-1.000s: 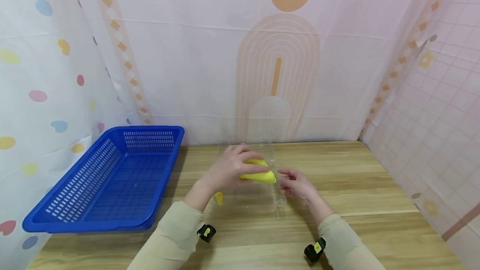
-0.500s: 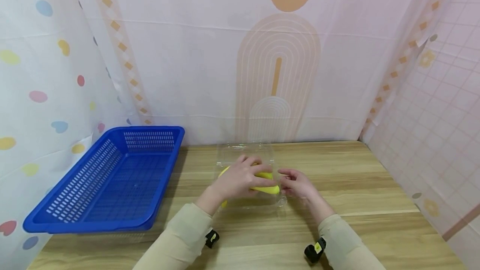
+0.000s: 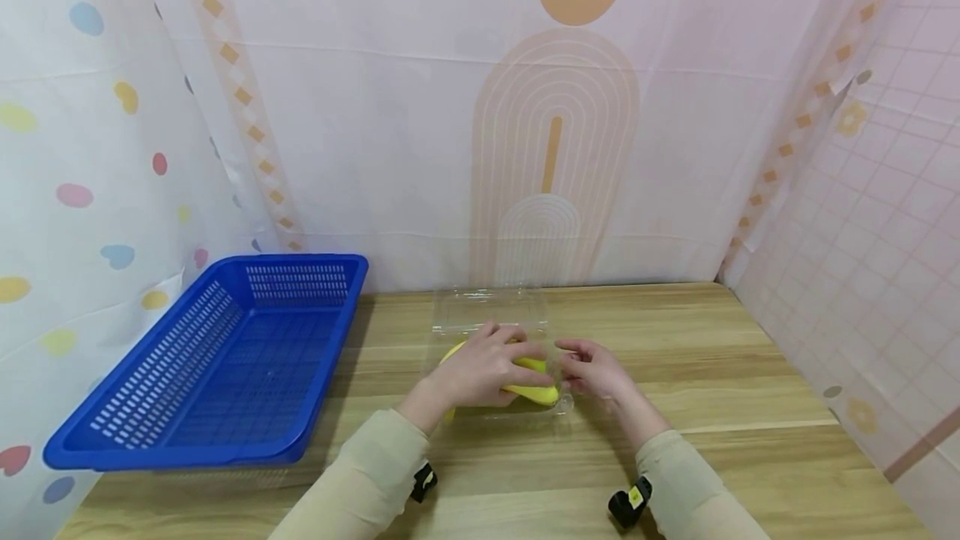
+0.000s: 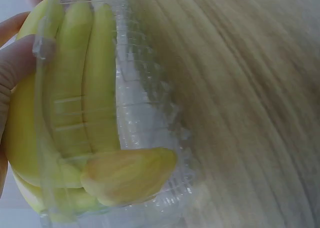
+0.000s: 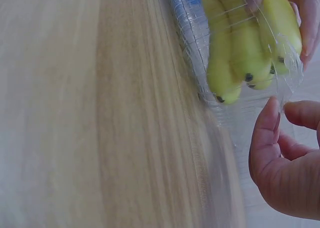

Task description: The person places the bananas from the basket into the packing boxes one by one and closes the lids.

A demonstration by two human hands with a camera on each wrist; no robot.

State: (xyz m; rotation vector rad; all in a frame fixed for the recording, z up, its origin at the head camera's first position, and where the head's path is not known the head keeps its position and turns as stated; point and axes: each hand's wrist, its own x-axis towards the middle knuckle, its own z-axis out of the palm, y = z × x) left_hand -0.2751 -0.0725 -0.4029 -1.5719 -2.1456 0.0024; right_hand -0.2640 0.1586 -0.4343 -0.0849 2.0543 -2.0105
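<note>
A bunch of yellow bananas sits inside a clear plastic box, whose lid stands open toward the back. My left hand holds the bunch from above, fingers curled over it. Through the box wall in the left wrist view, several bananas lie side by side, joined at a thick stem. My right hand pinches the box's right rim with thumb and forefinger. Dark tips of the bananas show just beyond that pinch in the right wrist view.
A blue perforated basket stands on the left of the wooden table. A patterned cloth hangs behind the table, with more cloth at both sides.
My left hand has moved the banana bunch to the right and down into the clear box. The right hand has kept its place at the rim.
</note>
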